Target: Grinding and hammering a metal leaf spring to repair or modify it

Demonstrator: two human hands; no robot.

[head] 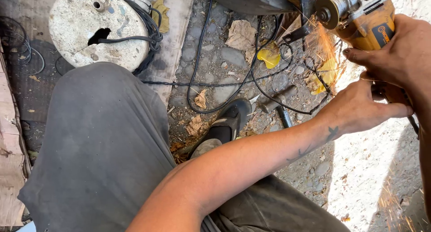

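Both the right hand (399, 57) and left hand (359, 108) are wrapping tightly around a scuffed yellow angle grinder (363, 21). Its disc (327, 11) is throwing orange sparks against a dark metal bar (307, 7).

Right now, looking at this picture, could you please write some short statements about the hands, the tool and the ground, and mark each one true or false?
1. Both hands hold an orange angle grinder. True: the left hand and the right hand grip it at the upper right.
2. Sparks fly from the grinder's disc. True.
3. The ground is smooth tile. False: it is stony ground with dry leaves.
4. The person is barefoot. False: a black shoe shows.
5. No cables are visible. False: black cables loop over the stones.
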